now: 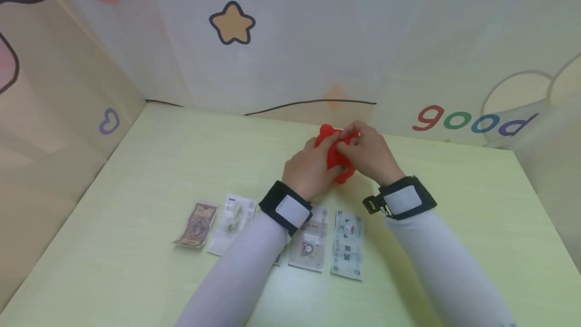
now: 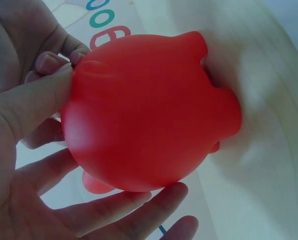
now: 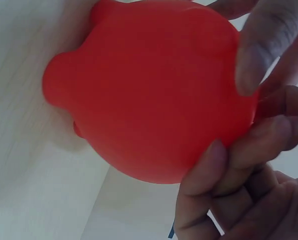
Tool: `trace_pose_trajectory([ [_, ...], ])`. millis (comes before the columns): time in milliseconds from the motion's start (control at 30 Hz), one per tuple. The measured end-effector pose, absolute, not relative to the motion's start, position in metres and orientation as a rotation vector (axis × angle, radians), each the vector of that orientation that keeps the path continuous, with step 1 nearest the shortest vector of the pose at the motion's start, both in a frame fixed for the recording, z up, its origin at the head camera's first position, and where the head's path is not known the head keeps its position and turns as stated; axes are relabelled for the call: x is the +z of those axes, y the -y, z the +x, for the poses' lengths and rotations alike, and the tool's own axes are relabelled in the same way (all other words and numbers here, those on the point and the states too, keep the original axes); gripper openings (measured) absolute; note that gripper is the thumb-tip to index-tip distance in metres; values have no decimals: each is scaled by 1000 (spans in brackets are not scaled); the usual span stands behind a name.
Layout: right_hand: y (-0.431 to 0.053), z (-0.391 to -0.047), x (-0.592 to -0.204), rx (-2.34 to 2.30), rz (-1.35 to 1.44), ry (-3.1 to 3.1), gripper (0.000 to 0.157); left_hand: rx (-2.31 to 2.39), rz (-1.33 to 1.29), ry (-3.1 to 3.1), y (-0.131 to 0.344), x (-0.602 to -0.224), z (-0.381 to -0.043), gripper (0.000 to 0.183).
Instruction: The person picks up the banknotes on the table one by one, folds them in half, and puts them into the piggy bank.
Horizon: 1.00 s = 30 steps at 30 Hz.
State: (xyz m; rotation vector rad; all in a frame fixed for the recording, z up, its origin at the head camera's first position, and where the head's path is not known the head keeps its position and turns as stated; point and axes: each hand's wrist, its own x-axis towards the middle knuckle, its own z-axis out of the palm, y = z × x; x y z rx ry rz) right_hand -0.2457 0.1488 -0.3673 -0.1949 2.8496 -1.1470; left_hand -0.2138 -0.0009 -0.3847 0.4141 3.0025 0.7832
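Note:
A red piggy bank, round and smooth with short legs, is held near the far edge of the table. My left hand grips it, thumb on one side and fingers spread along the body, as the left wrist view shows. The curled fingers of my right hand touch the top of the piggy bank, close to the left thumb. Whether these fingers pinch anything is hidden behind them. In the left wrist view, the bank appears turned sideways, with its legs towards the tabletop.
Several paper notes lie in a row nearer me: a brown one, a pale one, a grey-brown one and a greenish one. My left forearm partly covers the row. A printed cloth wall stands behind the table.

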Motion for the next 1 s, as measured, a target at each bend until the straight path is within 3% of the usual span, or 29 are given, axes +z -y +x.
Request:
trace_pose_trajectory([
  [200,-149,-244,-368,-1167,-227,-2819,31,787,412,-3000,1,-384,-214,74],
  [1000,-149,-240,-374,-1239,-181,-2798,32,788,407,-2997,0,-384,-214,75],
])
